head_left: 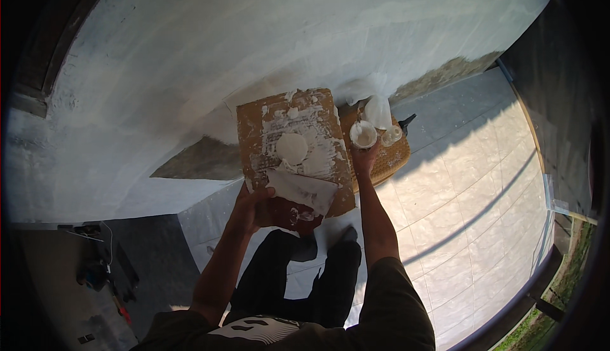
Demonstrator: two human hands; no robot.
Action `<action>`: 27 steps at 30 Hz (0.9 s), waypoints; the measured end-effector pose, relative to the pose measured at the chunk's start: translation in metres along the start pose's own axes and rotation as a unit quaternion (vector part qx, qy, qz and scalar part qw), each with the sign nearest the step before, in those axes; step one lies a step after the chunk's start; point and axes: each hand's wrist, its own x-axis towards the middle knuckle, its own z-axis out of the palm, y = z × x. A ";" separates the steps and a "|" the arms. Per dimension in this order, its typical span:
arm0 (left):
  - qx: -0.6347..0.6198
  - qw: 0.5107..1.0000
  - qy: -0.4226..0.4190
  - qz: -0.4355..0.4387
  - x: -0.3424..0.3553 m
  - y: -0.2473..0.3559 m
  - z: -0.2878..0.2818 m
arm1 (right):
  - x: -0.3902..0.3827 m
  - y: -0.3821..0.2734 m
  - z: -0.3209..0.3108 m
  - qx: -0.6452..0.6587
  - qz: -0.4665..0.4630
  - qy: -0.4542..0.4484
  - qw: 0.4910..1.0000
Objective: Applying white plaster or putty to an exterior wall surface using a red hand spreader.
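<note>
My left hand (251, 203) is closed on the near-left edge of a brown board (346, 189) smeared with white paste. A round white mound of paste (292, 149) sits mid-board. Across the board's near part lies a wide, paste-coated scraper (302, 188) with a dark red part (279, 211) beside my left thumb. My right hand (365, 155), to the right of the board, is wrapped round a small white cup (363, 134), whose inside looks coated with pale paste.
Behind the cup stands a brown woven stool (387, 165) bearing a white bag (378, 112), a clear cup (391, 135) and a dark handle (407, 122). A whitish wall (267, 33) with bare grey patches rises ahead. Pale tiled floor (470, 211) extends right, partly sunlit.
</note>
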 end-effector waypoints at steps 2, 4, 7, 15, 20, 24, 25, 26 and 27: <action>-0.001 1.000 0.000 0.004 -0.004 0.011 0.011 | 0.002 -0.004 -0.005 0.047 -0.008 -0.005 0.999; 0.012 1.000 0.007 0.001 -0.010 0.021 0.020 | 0.000 -0.015 -0.008 0.090 0.004 -0.061 0.994; -0.008 1.000 -0.001 0.011 -0.009 0.024 0.024 | 0.011 -0.014 -0.010 -0.001 -0.014 -0.094 0.995; 0.003 1.000 0.003 0.005 -0.002 0.011 0.008 | -0.009 0.010 0.001 0.109 0.025 -0.089 0.990; -0.008 1.000 -0.021 0.003 0.004 0.010 0.006 | 0.009 0.016 0.003 0.067 0.002 -0.063 0.996; 0.007 1.000 0.004 -0.002 -0.002 0.011 0.008 | 0.006 -0.005 0.003 0.014 0.036 -0.060 0.997; 0.006 1.000 0.007 -0.004 -0.003 0.012 0.010 | 0.003 -0.011 0.000 -0.009 0.037 -0.053 0.998; 0.007 1.000 0.007 -0.003 -0.005 0.012 0.011 | 0.000 -0.013 0.000 -0.009 0.037 -0.053 0.998; 0.004 1.000 0.001 -0.009 -0.006 0.012 0.014 | -0.003 -0.013 -0.004 -0.042 0.023 -0.022 0.999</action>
